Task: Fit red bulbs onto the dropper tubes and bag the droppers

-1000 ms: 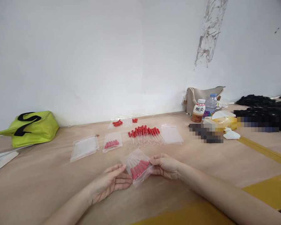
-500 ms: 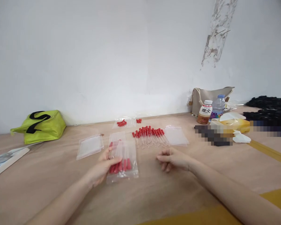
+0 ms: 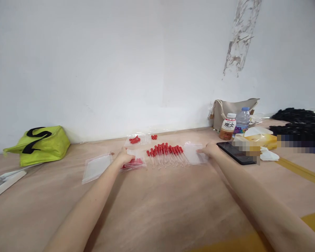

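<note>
My left hand [image 3: 123, 156] is at a clear zip bag [image 3: 140, 163] holding several red-bulbed droppers, its thumb over the bag and its fingers partly hidden. The bag lies low on the table, left of a fanned row of loose droppers [image 3: 164, 149] with red rubber bulbs and thin clear tubes. Beyond the row on the right, my right hand [image 3: 210, 149] reaches to flat clear zip bags [image 3: 193, 155], fingertips closed at their right edge. Another flat zip bag [image 3: 97, 168] lies to the left of my left hand.
Loose red bulbs [image 3: 134, 139] and clear tubes lie near the wall. A lime-green bag [image 3: 46, 147] stands left. On the right are a phone [image 3: 236, 153], a drink bottle [image 3: 228, 126], a water bottle [image 3: 243, 120], a tissue pack [image 3: 262, 140] and a beige bag [image 3: 233, 105].
My left hand has moved the bag of droppers away from me and lowered it toward the table. My right hand has moved forward and right to the flat bags.
</note>
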Demonstrator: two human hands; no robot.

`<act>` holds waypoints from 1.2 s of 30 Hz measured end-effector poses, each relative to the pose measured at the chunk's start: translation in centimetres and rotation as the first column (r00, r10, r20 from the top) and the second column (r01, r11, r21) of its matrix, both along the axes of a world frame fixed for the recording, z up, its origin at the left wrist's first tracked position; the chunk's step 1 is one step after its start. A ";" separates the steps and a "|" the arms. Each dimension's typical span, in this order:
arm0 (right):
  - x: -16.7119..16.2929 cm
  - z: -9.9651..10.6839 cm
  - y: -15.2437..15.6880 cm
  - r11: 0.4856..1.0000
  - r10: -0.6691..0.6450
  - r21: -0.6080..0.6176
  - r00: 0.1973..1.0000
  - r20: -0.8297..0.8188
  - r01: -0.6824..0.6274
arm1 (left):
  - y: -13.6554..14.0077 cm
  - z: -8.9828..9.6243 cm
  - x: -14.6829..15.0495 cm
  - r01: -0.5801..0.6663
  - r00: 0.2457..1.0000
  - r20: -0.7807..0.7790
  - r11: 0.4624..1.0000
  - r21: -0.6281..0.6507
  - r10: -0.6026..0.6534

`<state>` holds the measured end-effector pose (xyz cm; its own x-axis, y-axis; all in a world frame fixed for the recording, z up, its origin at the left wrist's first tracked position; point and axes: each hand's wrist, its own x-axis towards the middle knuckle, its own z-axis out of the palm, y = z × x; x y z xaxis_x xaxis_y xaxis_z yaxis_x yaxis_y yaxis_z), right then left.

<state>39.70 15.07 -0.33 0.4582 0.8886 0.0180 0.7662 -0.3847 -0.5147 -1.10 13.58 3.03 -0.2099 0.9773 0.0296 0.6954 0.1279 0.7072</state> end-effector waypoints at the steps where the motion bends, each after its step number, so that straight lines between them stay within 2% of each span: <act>1: 0.0 -0.2 0.2 1.000 -0.008 -0.011 1.000 0.007 0.008 | -0.1 -0.2 0.0 -0.010 0.999 -0.040 1.000 0.004 0.010; 8: 0.2 -0.9 0.7 0.999 -0.036 0.025 0.999 0.010 0.035 | -0.7 -1.3 -1.1 0.010 0.989 -0.145 1.000 0.021 -0.007; 16: -0.6 -0.1 -1.6 0.974 -0.131 0.186 0.991 -0.015 0.132 | -1.3 -0.8 -2.3 0.019 0.987 -0.162 0.999 0.047 -0.011; 19: -0.9 1.3 -2.3 0.938 -0.125 0.322 0.991 -0.040 0.131 | -2.2 -0.5 -2.0 -0.021 0.978 -0.201 0.989 0.145 0.050; 21: -1.8 2.3 -3.2 0.880 -0.006 0.463 0.979 -0.205 0.103 | -3.3 -0.5 -1.1 0.005 0.968 -0.243 0.956 0.292 0.069; 22: -2.7 2.7 -3.9 0.846 0.113 0.526 0.931 -0.348 0.094 | -4.0 -0.6 -0.4 0.056 0.965 -0.256 0.919 0.391 0.050; 23: -3.8 2.9 -4.8 0.828 0.243 0.554 0.833 -0.497 0.089 | -4.8 -0.7 0.4 0.119 0.969 -0.246 0.881 0.457 -0.003; 24: -5.2 2.9 -5.9 0.831 0.372 0.554 0.698 -0.613 0.044 | -5.7 -0.8 1.4 0.187 0.974 -0.202 0.856 0.481 -0.099; 26: -8.4 2.3 -8.4 0.842 0.513 0.535 0.397 -0.761 -0.064 | -7.8 -1.2 3.6 0.283 0.950 -0.009 0.849 0.446 -0.312; 27: -10.1 1.8 -9.8 0.835 0.545 0.542 0.268 -0.794 -0.093 | -8.8 -1.4 4.6 0.323 0.909 0.117 0.856 0.404 -0.399; 28: -11.6 1.2 -11.2 0.831 0.555 0.537 0.162 -0.816 -0.144 | -9.8 -1.6 5.5 0.352 0.853 0.264 0.870 0.345 -0.450; 29: -13.0 0.6 -12.5 0.820 0.561 0.537 0.093 -0.822 -0.199 | -10.7 -1.7 6.2 0.370 0.790 0.410 0.889 0.271 -0.455; 30: -14.0 0.1 -13.6 0.806 0.566 0.537 0.059 -0.822 -0.251 | -11.4 -1.9 6.5 0.394 0.737 0.515 0.897 0.199 -0.438; 31: -14.6 -0.3 -14.4 0.766 0.586 0.539 0.036 -0.809 -0.352 | -11.9 -2.0 6.5 0.412 0.715 0.560 0.899 0.147 -0.419; 33: -14.6 -0.5 -15.1 0.647 0.590 0.461 0.016 -0.807 -0.607 | -12.3 -2.1 5.6 0.498 0.714 0.523 0.863 0.088 -0.465; 34: -14.1 -0.2 -14.9 0.589 0.582 0.388 0.039 -0.812 -0.710 | -12.3 -2.1 4.8 0.567 0.709 0.467 0.821 0.070 -0.529; 35: -13.4 0.1 -14.3 0.551 0.574 0.302 0.091 -0.813 -0.778 | -12.1 -2.0 3.9 0.656 0.676 0.410 0.753 0.045 -0.613; 36: -12.5 0.5 -13.5 0.553 0.574 0.223 0.173 -0.800 -0.803 | -11.8 -1.8 3.1 0.732 0.635 0.349 0.681 0.011 -0.689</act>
